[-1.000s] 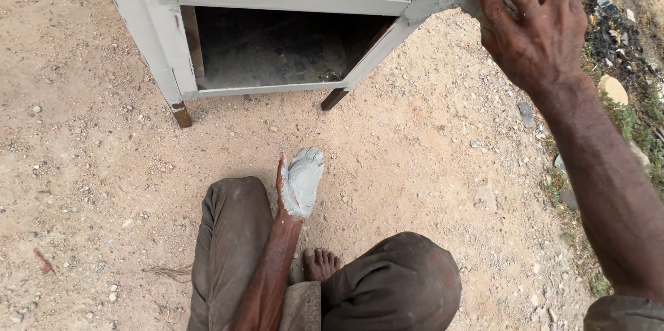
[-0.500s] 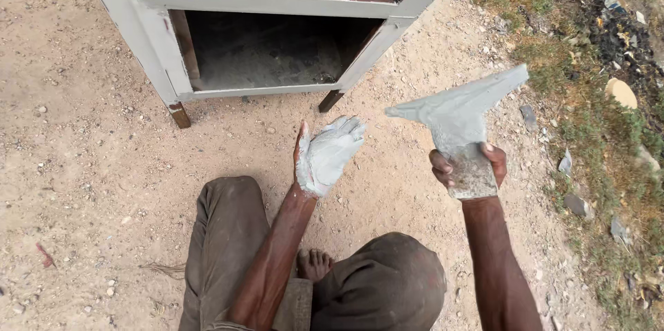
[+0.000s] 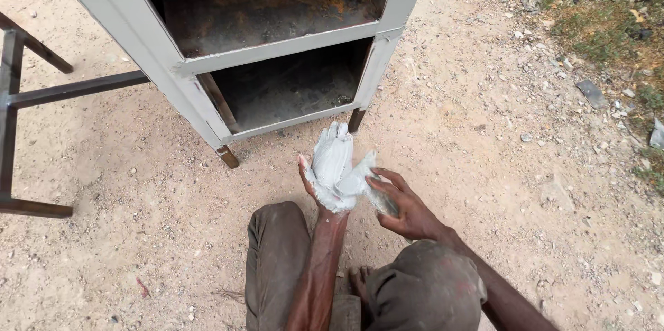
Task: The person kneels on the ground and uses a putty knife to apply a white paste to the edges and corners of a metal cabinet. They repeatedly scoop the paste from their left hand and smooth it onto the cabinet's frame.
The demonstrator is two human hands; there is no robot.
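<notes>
- Low in the middle of the head view, the left hand (image 3: 332,168) is raised palm-up with its fingers stretched flat and open, coated thickly in pale grey putty (image 3: 330,158) from fingertips to wrist.
- Against that palm lies the pale, putty-smeared blade of a scraper (image 3: 360,182), its tip touching the coated palm.
- Just to the right of it, the right hand (image 3: 404,206) has its fingers curled closed around the scraper's handle end, thumb and forefinger pointing toward the left palm; this hand is mostly bare of putty.
- Both forearms rise from the bottom edge of the view, over the person's bent knees in dusty brown trousers (image 3: 277,269); a bare foot (image 3: 356,282) shows between the knees, partly hidden.
- Beyond the hands, near but apart from them, stands a grey-painted metal cabinet (image 3: 277,51) on short legs, its two open compartments dark and rusty inside.
- At the left edge stands a dark metal frame (image 3: 41,92) of square bars, apart from the cabinet.
- Everything rests on sandy ground (image 3: 138,199) scattered with small stones; grass and debris (image 3: 595,13) fill the top right corner.
</notes>
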